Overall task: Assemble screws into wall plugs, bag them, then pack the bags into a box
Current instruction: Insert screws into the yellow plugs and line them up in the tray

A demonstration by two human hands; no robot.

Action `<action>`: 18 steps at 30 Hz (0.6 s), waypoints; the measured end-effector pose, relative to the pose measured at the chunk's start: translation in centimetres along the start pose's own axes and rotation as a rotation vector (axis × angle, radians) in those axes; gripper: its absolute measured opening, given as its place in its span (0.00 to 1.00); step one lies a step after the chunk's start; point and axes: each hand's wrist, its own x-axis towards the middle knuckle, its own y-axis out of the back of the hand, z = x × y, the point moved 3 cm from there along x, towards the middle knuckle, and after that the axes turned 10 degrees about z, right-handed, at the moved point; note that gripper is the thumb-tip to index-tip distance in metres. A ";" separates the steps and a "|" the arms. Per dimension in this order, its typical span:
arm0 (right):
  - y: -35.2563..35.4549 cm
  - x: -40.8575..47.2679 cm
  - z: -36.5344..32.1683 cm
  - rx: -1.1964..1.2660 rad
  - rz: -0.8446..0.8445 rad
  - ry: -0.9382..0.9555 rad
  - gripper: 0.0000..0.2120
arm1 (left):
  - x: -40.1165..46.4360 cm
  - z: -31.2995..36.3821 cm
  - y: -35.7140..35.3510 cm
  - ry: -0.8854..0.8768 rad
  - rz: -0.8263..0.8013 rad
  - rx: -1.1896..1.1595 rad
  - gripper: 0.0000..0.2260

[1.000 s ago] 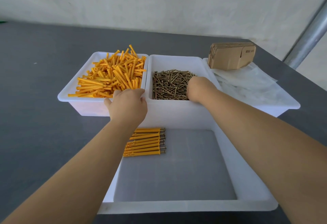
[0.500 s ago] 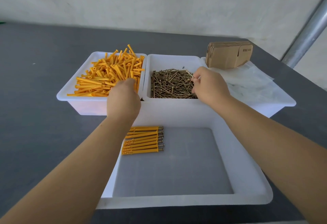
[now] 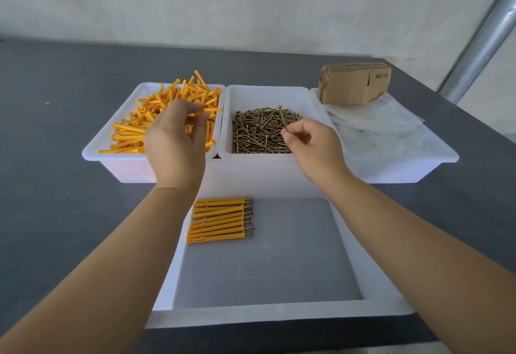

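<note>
My left hand (image 3: 174, 141) is raised over the white bin of orange wall plugs (image 3: 134, 130) and pinches one orange plug (image 3: 212, 109) between thumb and fingertips. Above the middle bin of brass screws (image 3: 257, 133), my right hand (image 3: 312, 144) pinches a single screw (image 3: 282, 116) that points up and away. Several assembled plugs with screws (image 3: 220, 221) lie side by side at the far left of the big white tray (image 3: 279, 317) nearest me.
A third white bin (image 3: 405, 169) at the right holds clear plastic bags (image 3: 382, 127), with a stack of flat cardboard boxes (image 3: 354, 84) on its far end. The bins sit on a dark grey table (image 3: 55, 191). A metal pole (image 3: 485, 37) rises at far right.
Both hands have lifted out of their bins. The left one came up with a plug, the right one came up and back with a screw.
</note>
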 end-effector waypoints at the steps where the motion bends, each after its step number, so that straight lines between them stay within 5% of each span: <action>1: 0.0 -0.2 0.0 0.061 -0.003 -0.027 0.03 | -0.1 0.5 0.2 -0.058 0.021 0.013 0.09; 4: 0.1 -0.7 -0.3 0.267 -0.049 -0.109 0.06 | -0.7 2.2 0.4 -0.303 0.073 0.004 0.08; 6: 0.1 -0.9 -0.5 0.357 -0.080 -0.124 0.15 | -1.3 2.9 -0.1 -0.332 -0.040 -0.095 0.07; 9: -0.1 -1.3 -0.7 0.405 -0.125 -0.125 0.29 | -2.9 3.1 -1.7 -0.177 -0.399 -0.156 0.08; 12: -0.2 -1.5 -1.0 0.393 -0.124 -0.078 0.26 | -4.3 2.3 -2.9 0.057 -0.661 -0.218 0.10; 18: -0.1 -1.6 -1.0 0.385 -0.090 -0.058 0.20 | -4.3 1.4 -3.0 0.228 -0.729 -0.342 0.12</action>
